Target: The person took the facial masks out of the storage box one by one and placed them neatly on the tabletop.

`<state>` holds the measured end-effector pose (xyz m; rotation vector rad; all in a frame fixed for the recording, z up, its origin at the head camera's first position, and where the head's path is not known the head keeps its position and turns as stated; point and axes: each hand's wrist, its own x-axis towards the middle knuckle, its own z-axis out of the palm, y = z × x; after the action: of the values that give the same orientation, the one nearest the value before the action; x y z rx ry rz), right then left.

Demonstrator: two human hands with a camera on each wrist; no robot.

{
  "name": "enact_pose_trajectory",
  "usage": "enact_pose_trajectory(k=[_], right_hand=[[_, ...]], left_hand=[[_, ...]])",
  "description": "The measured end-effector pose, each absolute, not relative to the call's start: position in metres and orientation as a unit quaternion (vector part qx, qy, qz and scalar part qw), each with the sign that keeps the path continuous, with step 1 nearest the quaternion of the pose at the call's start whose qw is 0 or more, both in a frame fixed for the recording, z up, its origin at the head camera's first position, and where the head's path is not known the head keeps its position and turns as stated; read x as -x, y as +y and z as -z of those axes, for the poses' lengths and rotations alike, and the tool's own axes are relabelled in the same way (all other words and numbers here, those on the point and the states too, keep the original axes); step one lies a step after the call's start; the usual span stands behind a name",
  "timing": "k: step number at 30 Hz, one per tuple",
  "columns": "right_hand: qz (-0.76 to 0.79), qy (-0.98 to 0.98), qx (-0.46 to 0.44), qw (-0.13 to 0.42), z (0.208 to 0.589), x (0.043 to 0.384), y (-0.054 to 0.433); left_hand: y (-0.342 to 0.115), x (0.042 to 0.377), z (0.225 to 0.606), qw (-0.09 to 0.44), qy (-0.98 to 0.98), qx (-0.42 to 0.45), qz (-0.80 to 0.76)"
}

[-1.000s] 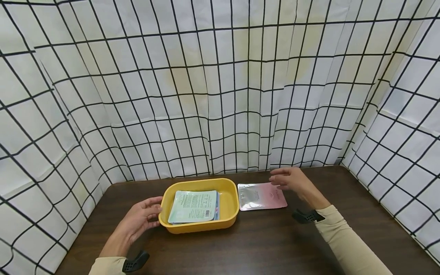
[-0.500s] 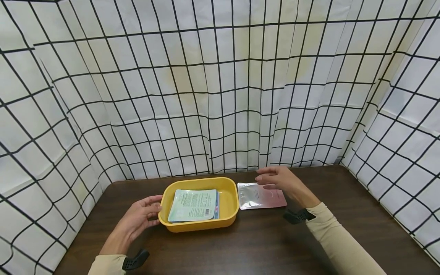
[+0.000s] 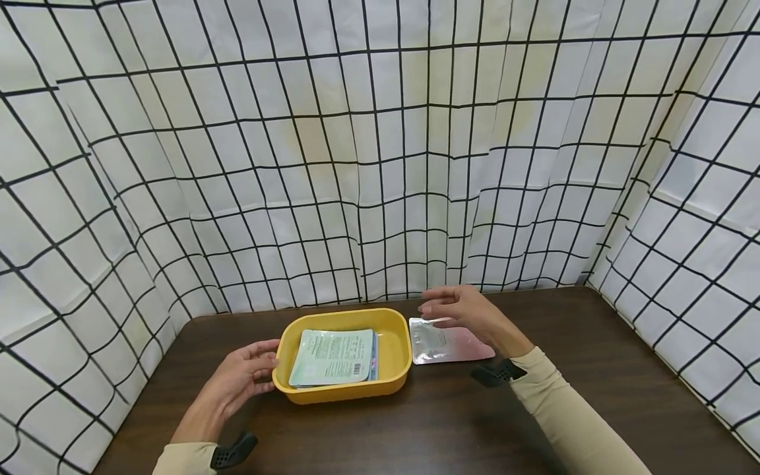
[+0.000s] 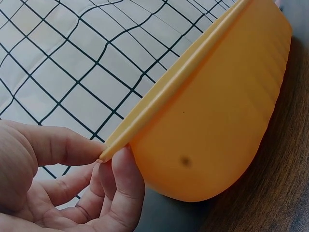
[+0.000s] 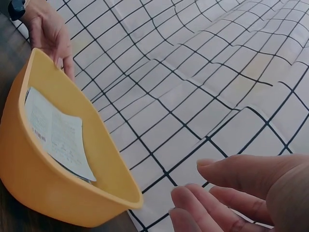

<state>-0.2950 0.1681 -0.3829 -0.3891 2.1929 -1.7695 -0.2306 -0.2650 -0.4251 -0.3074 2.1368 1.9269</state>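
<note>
A shallow yellow plastic basin [image 3: 392, 356] stands on the table. Inside lies a small stack of flat sachets, a pale green printed one [image 3: 332, 356] on top. My left hand [image 3: 240, 376] pinches the basin's left rim between thumb and finger, as the left wrist view shows up close. Right of the basin a silver-and-pink sachet [image 3: 442, 346] lies flat on the table. Over its far edge hovers my right hand [image 3: 469, 313], fingers relaxed, with nothing in its grasp; in the right wrist view its thumb and fingers are apart.
The dark brown wooden table [image 3: 380, 435] runs up to white curtains [image 3: 380, 165] with a black grid, at the back and on both sides. A black wrist device [image 3: 499, 373] sits on each arm.
My right hand has moved left over the silver-and-pink sachet, toward the basin. The left hand, the basin and the sachets have stayed in place.
</note>
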Motion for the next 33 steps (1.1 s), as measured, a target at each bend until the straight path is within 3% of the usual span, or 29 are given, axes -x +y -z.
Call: enact_pose_trajectory(k=[33], right_hand=[[0.616, 0.740, 0.191, 0.192, 0.390, 0.296, 0.104]], left_hand=[[-0.263, 0.229, 0.424, 0.122, 0.722, 0.112, -0.672]])
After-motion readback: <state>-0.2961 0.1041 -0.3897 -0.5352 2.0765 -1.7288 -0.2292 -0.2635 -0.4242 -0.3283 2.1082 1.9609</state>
